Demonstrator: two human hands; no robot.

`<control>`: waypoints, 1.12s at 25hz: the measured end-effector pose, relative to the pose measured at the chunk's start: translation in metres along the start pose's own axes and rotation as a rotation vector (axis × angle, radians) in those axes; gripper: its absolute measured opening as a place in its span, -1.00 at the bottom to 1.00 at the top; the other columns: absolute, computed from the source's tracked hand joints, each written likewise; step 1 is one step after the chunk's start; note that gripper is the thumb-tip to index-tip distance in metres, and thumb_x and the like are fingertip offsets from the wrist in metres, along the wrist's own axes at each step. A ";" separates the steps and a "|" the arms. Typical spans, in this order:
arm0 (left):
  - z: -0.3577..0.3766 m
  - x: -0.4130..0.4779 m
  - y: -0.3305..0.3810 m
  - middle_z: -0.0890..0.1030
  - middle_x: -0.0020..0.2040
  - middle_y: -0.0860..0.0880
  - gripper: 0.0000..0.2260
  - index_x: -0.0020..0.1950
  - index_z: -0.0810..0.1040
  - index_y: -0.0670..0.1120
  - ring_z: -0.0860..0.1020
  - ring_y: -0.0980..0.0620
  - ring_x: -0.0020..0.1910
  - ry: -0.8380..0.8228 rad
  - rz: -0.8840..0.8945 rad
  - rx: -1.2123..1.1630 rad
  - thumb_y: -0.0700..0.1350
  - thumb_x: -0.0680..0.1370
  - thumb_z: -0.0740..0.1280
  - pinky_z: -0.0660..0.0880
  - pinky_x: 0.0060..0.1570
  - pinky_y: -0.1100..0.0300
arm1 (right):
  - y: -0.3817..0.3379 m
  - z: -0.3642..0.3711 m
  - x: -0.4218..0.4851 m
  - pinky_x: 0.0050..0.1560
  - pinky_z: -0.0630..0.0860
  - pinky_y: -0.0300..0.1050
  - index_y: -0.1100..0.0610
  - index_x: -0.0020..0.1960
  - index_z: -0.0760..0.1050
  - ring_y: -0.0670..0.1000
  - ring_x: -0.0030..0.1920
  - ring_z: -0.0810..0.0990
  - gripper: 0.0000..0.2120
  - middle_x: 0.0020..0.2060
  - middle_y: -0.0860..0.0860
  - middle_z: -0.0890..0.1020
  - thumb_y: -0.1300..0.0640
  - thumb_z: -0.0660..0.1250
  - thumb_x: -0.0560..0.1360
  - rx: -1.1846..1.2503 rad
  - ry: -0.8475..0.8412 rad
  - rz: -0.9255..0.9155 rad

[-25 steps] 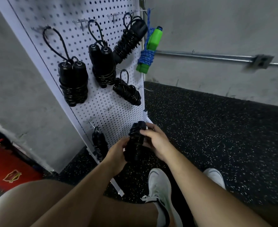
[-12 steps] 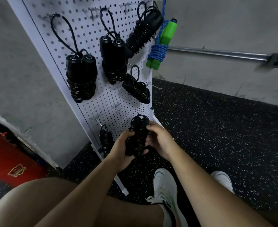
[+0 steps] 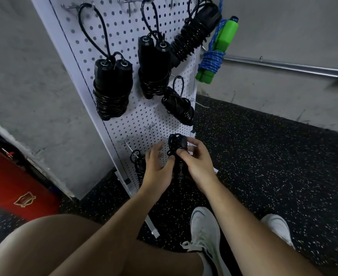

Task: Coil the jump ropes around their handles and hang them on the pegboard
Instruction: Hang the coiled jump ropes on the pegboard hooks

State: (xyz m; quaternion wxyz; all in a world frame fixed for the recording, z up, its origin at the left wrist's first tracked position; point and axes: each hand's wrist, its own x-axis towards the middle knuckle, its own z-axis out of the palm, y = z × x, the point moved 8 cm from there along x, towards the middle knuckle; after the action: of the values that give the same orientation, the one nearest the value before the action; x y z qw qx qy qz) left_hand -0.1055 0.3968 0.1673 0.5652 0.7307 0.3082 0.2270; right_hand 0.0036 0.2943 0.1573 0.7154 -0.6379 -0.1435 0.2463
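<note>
Rope [image 3: 177, 154], coiled black, sits pinched by the right hand [image 3: 199, 164]; left hand [image 3: 157, 168] half spread beside it, below the pegboard [image 3: 122, 36] hooks.

Floor's that black rubber gym matting with white flecks [image 3: 263, 156], running under and right of the grip. Bare concrete wall [image 3: 283, 26] up behind it, with a metal conduit pipe [image 3: 283, 65] across. Red padded thing with a crest logo [image 3: 15, 186] sits way off left. White sneakers [image 3: 206, 230] just below.
</note>
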 end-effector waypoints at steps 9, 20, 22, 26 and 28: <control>-0.004 0.015 0.023 0.51 0.18 0.12 -0.95 0.03 0.60 0.03 0.50 0.23 0.15 0.148 0.151 0.150 -0.03 0.61 0.37 0.41 0.07 0.43 | -0.011 0.006 -0.014 0.08 0.48 -0.41 -0.18 0.33 0.40 -0.20 0.16 0.53 -0.42 0.20 -0.11 0.46 0.15 0.51 0.41 -0.329 -0.052 -0.277; -0.012 0.005 0.029 0.60 0.02 0.15 -0.89 0.09 0.64 -0.01 0.55 0.23 0.02 0.296 0.223 0.163 -0.06 0.65 0.32 0.42 -0.07 0.49 | -0.012 0.008 -0.013 0.09 0.40 -0.52 -0.32 0.40 0.36 -0.33 0.18 0.48 -0.38 0.25 -0.22 0.39 0.15 0.42 0.47 -0.389 -0.122 -0.216; -0.014 0.008 0.033 0.58 0.04 0.12 -0.88 0.11 0.63 -0.03 0.55 0.20 0.02 0.332 0.228 0.168 -0.06 0.66 0.31 0.43 -0.06 0.46 | -0.015 0.010 -0.008 0.04 0.37 -0.57 -0.31 0.38 0.39 -0.37 0.17 0.46 -0.41 0.22 -0.25 0.40 0.15 0.41 0.46 -0.384 -0.108 -0.229; -0.014 0.018 0.035 0.58 0.04 0.14 -0.92 0.11 0.57 0.06 0.54 0.24 0.02 0.352 0.202 0.107 -0.06 0.66 0.30 0.43 -0.09 0.48 | -0.014 0.017 0.003 0.19 0.46 -0.33 -0.29 0.36 0.42 -0.28 0.24 0.47 -0.46 0.26 -0.16 0.47 0.13 0.39 0.47 -0.387 -0.102 -0.274; -0.014 0.024 0.034 0.57 0.04 0.13 -0.92 0.07 0.58 0.06 0.51 0.29 0.01 0.347 0.200 0.116 -0.09 0.66 0.29 0.40 -0.10 0.52 | -0.011 0.021 0.008 0.25 0.44 -0.31 -0.24 0.38 0.44 -0.31 0.24 0.46 -0.47 0.26 -0.13 0.49 0.15 0.39 0.48 -0.403 -0.099 -0.299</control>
State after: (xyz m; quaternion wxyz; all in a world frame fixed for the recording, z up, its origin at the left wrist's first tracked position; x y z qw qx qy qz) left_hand -0.0916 0.4171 0.2029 0.4354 0.7389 0.3393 0.3864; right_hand 0.0010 0.3154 0.1708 0.5944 -0.7266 -0.3172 0.1348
